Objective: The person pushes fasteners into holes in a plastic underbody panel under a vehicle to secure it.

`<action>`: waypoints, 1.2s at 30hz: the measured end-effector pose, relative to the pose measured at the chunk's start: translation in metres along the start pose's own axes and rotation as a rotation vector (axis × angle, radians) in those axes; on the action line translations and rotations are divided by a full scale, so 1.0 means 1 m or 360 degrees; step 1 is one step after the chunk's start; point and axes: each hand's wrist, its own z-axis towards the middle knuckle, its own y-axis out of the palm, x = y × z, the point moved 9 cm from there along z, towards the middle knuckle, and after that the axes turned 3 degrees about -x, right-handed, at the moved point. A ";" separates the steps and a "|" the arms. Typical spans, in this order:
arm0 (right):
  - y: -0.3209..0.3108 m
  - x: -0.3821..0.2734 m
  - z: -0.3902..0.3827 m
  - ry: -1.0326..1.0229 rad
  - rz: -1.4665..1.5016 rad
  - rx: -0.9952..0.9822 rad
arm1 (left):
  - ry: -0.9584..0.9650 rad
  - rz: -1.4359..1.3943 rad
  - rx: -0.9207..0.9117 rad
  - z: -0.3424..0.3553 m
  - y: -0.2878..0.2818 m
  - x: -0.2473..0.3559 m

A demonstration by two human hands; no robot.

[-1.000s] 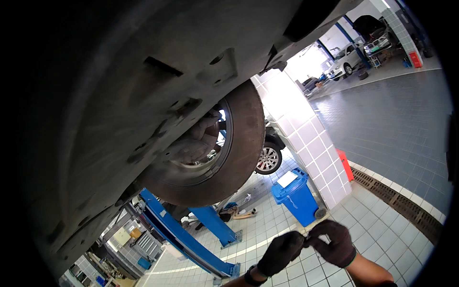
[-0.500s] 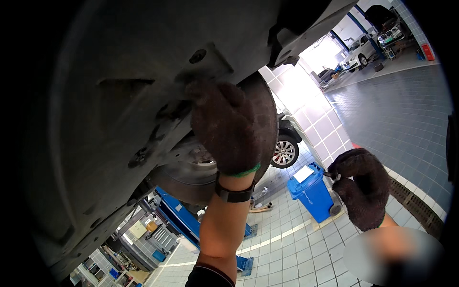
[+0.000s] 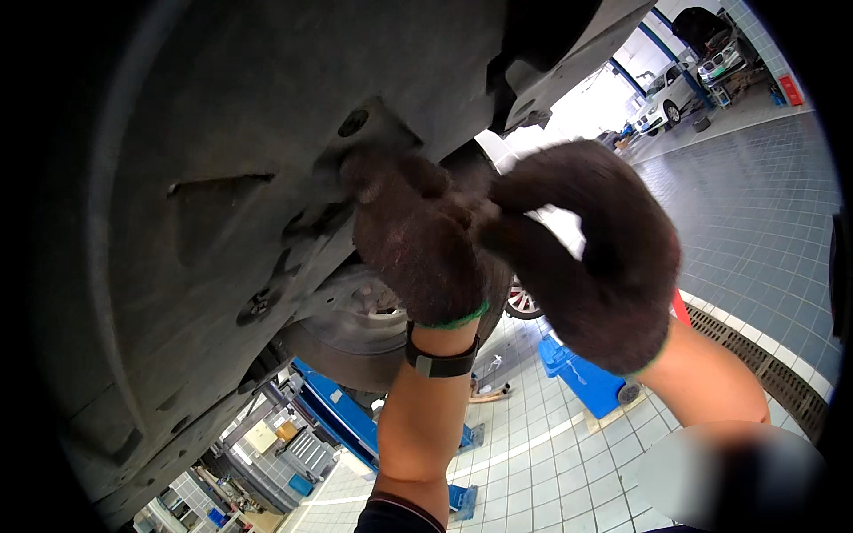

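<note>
Above me hangs the dark underbody panel of a raised car, with round recesses and slots in it. My left hand, in a dark knit glove with a green cuff, reaches up against the panel below a round recess. Its fingers are curled, and whatever they grip is hidden. Close beside it, my right hand wears a matching glove and makes a pinch with thumb and forefinger. The pinching fingertips are blurred at the left hand's side, so any small piece between them cannot be made out.
The car's tyre is just behind my left hand. Below stand a blue wheeled bin and blue lift parts on the tiled floor. A floor grate runs at the right; a white car is parked far off.
My right hand has come up and left from beside the bin to my left hand, still pinching. The left hand stays against the panel. The view has shifted slightly.
</note>
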 end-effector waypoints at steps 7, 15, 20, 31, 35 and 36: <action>0.045 -0.008 0.026 -0.0271 -0.0500 0.0166 | 0.0002 -0.0834 0.0088 -0.006 0.019 -0.021; 0.048 -0.001 0.022 -0.0518 -0.0620 0.0309 | 0.0002 -0.0936 -0.0015 -0.001 0.019 -0.025; 0.045 -0.002 0.027 -0.0587 -0.0581 0.0469 | -0.0092 -0.1083 0.0023 -0.003 0.021 -0.027; 0.055 -0.008 0.025 -0.0548 -0.0856 0.0474 | -0.0181 -0.1383 -0.0006 0.002 0.022 -0.027; 0.062 -0.005 0.021 -0.0350 -0.0876 0.0508 | -0.0215 -0.1504 -0.0021 0.005 0.024 -0.027; 0.058 -0.009 0.028 -0.0273 -0.0758 0.0469 | -0.0226 -0.1529 -0.0027 0.004 0.022 -0.028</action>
